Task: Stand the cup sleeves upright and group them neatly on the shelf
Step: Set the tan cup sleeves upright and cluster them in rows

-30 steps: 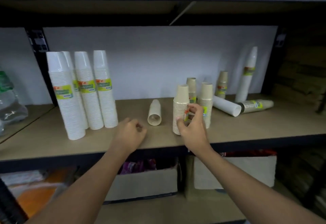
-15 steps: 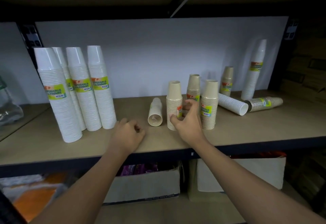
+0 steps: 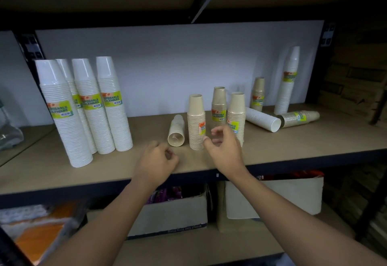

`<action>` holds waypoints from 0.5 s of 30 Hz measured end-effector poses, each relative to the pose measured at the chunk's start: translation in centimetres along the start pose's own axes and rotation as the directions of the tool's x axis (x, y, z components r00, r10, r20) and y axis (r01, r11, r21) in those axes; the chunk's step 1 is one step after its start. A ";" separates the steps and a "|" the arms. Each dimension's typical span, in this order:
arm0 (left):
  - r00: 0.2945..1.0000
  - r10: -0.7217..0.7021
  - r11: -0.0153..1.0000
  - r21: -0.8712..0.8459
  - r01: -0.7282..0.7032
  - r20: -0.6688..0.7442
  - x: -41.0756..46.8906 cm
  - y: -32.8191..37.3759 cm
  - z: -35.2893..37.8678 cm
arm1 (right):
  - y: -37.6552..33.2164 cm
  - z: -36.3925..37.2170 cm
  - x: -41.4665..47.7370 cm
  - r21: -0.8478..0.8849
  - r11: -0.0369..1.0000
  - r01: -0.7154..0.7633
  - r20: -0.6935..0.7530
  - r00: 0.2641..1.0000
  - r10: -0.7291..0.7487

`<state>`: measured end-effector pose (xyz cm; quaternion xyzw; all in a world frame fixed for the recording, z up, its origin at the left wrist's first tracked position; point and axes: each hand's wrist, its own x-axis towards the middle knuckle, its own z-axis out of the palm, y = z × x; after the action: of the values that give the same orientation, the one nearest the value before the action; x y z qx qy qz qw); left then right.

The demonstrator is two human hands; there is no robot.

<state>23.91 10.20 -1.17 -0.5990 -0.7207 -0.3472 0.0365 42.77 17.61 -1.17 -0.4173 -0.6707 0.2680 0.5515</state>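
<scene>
Three tan sleeves (image 3: pixel 196 123) stand clustered on the shelf (image 3: pixel 293 140). The right hand (image 3: pixel 225 148) hovers just beside the front one, its grip apart and empty. The left hand (image 3: pixel 156 161) rests on the shelf, loosely curled, holding nothing. Next, I'd judge, the short sleeve (image 3: pixel 176 130) lying beside the cluster needs tipping upright. A white lying sleeve (image 3: pixel 262 119) and a tan lying sleeve (image 3: pixel 299 117) wait further right. Below, a cardboard box (image 3: pixel 171 215) holds purple packets.
</scene>
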 end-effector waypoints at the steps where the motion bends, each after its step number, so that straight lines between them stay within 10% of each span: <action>1: 0.999 0.033 0.999 -0.017 -0.033 0.002 -0.3 1.2 0.3 | 0.0 -0.8 -0.3 -0.007 1.000 0.004 -0.004 1.000 -0.004; 15: 0.943 0.307 0.939 -0.203 -0.279 0.125 -0.6 18.3 9.0 | 4.2 -16.6 4.3 -0.174 0.967 -0.188 -0.148 0.975 0.163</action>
<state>43.61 15.38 0.11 -0.7257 -0.5891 -0.3547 -0.0231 59.72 21.76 1.79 -0.5418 -0.6151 0.2232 0.5274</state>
